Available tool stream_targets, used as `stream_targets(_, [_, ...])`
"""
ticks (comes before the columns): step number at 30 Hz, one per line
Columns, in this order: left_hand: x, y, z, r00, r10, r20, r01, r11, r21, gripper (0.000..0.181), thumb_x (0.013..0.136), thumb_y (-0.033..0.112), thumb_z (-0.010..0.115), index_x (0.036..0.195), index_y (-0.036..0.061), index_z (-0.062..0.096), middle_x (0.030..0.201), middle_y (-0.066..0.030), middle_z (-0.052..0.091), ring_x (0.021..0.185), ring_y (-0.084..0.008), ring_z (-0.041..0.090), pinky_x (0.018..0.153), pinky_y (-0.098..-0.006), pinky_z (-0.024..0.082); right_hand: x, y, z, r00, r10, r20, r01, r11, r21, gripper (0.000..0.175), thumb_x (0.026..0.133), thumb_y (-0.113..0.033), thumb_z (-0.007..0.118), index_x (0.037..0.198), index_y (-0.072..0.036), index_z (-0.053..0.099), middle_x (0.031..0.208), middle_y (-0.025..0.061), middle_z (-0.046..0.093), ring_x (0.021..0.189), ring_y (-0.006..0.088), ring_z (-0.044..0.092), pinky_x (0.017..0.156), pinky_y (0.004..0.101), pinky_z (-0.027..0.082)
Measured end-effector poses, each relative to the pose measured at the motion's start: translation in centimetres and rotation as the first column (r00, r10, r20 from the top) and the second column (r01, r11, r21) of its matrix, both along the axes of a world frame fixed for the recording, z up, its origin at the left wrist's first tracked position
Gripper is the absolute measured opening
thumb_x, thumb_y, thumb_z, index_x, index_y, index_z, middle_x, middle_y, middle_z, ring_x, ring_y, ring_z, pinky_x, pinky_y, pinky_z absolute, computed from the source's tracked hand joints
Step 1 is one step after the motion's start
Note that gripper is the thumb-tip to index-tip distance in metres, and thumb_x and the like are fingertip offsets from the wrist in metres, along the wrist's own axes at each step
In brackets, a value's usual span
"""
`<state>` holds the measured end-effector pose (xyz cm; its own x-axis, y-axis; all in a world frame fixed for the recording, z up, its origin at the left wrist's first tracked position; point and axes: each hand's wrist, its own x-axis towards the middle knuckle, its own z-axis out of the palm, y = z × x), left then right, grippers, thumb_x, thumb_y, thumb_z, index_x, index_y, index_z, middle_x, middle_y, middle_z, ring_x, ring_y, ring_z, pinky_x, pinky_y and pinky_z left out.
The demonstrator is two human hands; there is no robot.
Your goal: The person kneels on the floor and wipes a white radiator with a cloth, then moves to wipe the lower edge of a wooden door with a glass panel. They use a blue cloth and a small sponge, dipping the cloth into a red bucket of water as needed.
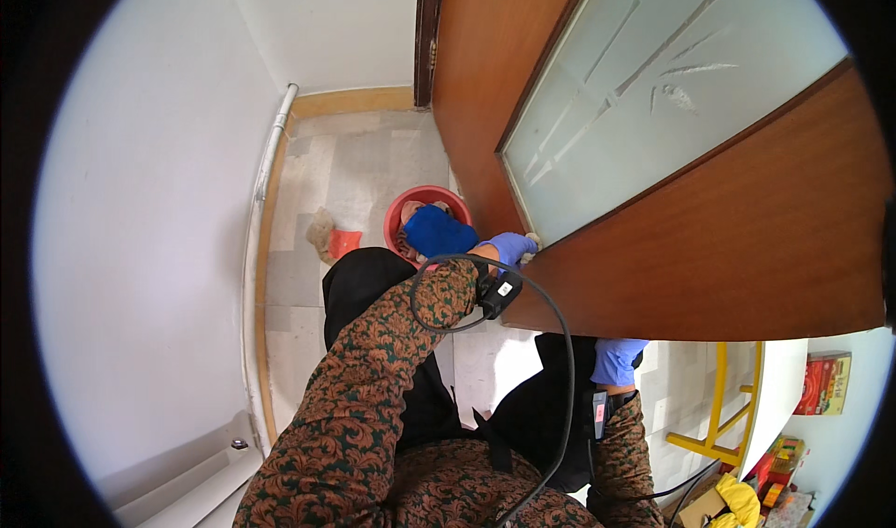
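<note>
My left hand, in a blue-violet glove, presses a pale, crumpled cloth against the lower corner of the frosted glass pane in a brown wooden door. My right hand, gloved alike, is at the door's bottom edge in the picture, over my knee; its fingers are largely hidden. Just left of my left hand, a red plastic basin on the floor holds a blue cloth and other bunched cloths.
A beige rag and a red-orange cloth or packet lie on the tiled floor. A white pipe follows the left wall. At the lower right are a white table with yellow legs, boxes and a yellow bag. A black cable loops over my left forearm.
</note>
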<state>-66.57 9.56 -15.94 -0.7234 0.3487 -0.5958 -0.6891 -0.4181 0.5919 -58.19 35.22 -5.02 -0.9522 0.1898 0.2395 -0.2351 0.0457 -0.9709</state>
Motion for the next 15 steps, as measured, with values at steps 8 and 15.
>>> stream_targets(8, [0.9,-0.7,2.5,0.993,-0.077,0.092,0.09,0.984,-0.153,0.012,0.09,0.019,0.06,0.084,0.0092,0.058,0.066,-0.0036,0.053,0.06,-0.0166,0.05,0.052,-0.0305,0.039,0.5,-0.2,-0.1,0.999,-0.014,0.045,0.019,0.992,-0.123,0.049,0.1,-0.041,0.042,0.136,-0.007,0.042,0.135,0.0093,0.049,0.12,0.0263,0.049,0.1,0.0395,0.044])
stream_targets(15, [2.8,0.6,5.2,0.978,-0.091,-0.189,-0.077,0.682,-0.727,0.032,0.083,0.035,0.063,0.088,0.0033,0.065,0.083,-0.0163,0.066,0.074,-0.0304,0.062,0.067,-0.0389,0.047,1.3,-0.2,1.0,0.994,0.087,0.068,-0.079,0.991,-0.108,0.05,0.098,-0.037,0.051,0.138,-0.007,0.04,0.137,0.0086,0.046,0.117,0.0229,0.049,0.099,0.0363,0.042])
